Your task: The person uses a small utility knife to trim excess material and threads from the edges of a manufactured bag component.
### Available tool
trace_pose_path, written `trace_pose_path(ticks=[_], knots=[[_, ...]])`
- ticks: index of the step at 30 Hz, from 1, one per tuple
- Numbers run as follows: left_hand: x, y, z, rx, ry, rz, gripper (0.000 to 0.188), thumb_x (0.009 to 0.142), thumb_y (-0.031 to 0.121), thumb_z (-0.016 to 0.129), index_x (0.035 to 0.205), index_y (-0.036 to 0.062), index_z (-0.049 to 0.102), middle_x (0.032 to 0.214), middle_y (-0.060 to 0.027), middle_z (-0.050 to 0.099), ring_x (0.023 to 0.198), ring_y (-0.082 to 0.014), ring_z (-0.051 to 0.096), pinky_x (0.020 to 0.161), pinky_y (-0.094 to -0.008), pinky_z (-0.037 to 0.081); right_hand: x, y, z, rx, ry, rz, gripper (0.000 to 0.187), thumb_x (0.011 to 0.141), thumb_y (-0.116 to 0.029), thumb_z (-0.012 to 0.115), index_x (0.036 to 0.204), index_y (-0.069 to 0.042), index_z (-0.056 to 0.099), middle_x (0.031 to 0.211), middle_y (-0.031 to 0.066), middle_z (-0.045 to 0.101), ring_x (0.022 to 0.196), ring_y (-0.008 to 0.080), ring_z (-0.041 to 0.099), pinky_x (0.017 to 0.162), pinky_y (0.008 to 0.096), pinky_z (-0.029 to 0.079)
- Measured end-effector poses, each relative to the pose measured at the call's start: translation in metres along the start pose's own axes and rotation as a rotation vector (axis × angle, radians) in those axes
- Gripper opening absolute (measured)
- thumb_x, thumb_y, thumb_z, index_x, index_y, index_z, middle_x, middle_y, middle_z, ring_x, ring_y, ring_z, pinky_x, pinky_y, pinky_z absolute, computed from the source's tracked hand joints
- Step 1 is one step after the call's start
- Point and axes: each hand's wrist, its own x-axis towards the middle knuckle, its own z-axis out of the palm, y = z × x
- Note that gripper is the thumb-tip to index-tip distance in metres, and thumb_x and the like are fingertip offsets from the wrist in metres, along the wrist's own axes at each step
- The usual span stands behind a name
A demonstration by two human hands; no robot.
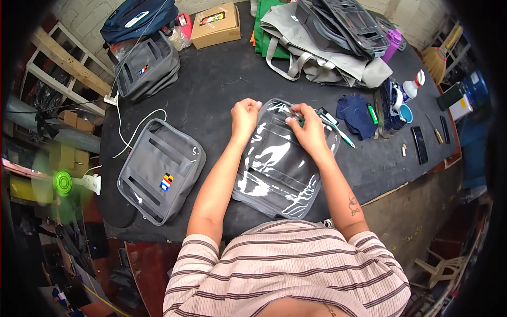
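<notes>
A grey bag with a glossy clear front (277,153) lies flat on the black table before me. My left hand (244,120) is closed at its upper left edge, with thumb and fingertips pinched on the rim. Over the bag's upper right part, my right hand (309,129) has its thumb and fingers bent toward each other. A small dark green bit shows between them, too little to name. Just right of that hand lies a white and teal pen-like tool (342,134). To the left rests a finished-looking grey bag (161,171) with a colourful flag patch.
Another grey bag (148,68) and a cardboard box (215,25) stand at the far left. Grey bags (327,58) are piled at the far right. Dark blue cloth (356,116), a spray bottle (413,86) and a phone (419,145) lie rightward. A green fan (63,183) spins at left.
</notes>
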Motion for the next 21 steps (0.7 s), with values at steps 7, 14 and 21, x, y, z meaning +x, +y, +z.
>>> trace_pose_path(ticks=[7, 14, 21], knots=[[0.000, -0.012, -0.006, -0.427, -0.091, 0.011, 0.033, 0.087, -0.001, 0.050, 0.119, 0.0022, 0.059, 0.090, -0.0040, 0.063, 0.084, -0.0115, 0.062, 0.074, -0.0242, 0.053, 0.000, 0.002, 0.009, -0.044, -0.018, 0.021, 0.034, 0.084, -0.014, 0.070, 0.113, -0.003, 0.055, 0.103, 0.0157, 0.059, 0.091, 0.0306, 0.064, 0.077, 0.0399, 0.051], [-0.005, -0.003, -0.019, -0.827, -0.423, -0.192, 0.044, 0.081, -0.011, 0.062, 0.123, 0.0017, 0.062, 0.090, -0.0062, 0.068, 0.075, -0.0106, 0.066, 0.068, -0.0233, 0.056, 0.008, -0.007, 0.025, -0.153, 0.113, -0.248, 0.021, 0.072, -0.007, 0.074, 0.092, -0.004, 0.068, 0.085, 0.0101, 0.058, 0.084, 0.0311, 0.061, 0.074, 0.0423, 0.049], [-0.013, 0.010, -0.037, -0.827, -0.382, -0.214, 0.043, 0.081, -0.009, 0.064, 0.122, 0.0016, 0.062, 0.089, -0.0068, 0.069, 0.076, -0.0120, 0.067, 0.068, -0.0237, 0.055, 0.011, -0.017, 0.029, -0.179, 0.164, -0.367, 0.022, 0.072, -0.006, 0.075, 0.093, -0.004, 0.069, 0.082, 0.0087, 0.058, 0.079, 0.0297, 0.061, 0.071, 0.0399, 0.049]])
